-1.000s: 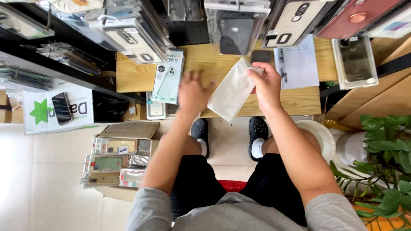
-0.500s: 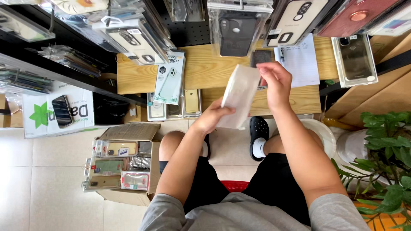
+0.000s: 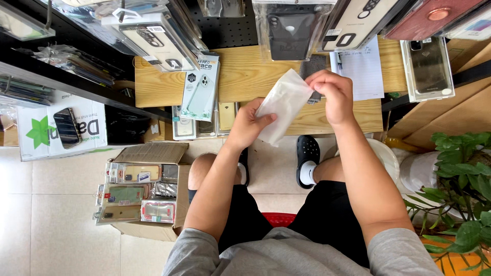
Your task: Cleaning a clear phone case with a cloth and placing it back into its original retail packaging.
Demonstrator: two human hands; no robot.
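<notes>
Two hands are seen, the left hand (image 3: 249, 124) and the right hand (image 3: 331, 95), and one white translucent pouch (image 3: 283, 104) is held between them at the centre of the frame. One wooden table (image 3: 245, 76) is counted across the upper middle, on which one white sheet of paper (image 3: 362, 69) lies at the upper right and one boxed phone case (image 3: 200, 87) at the upper left; two black clogs (image 3: 308, 156) are seen below its edge. One cardboard box (image 3: 153, 190) of packaged cases is counted at the lower left, where at least four packs can be told apart, and one potted plant (image 3: 460, 189) at the lower right.
</notes>
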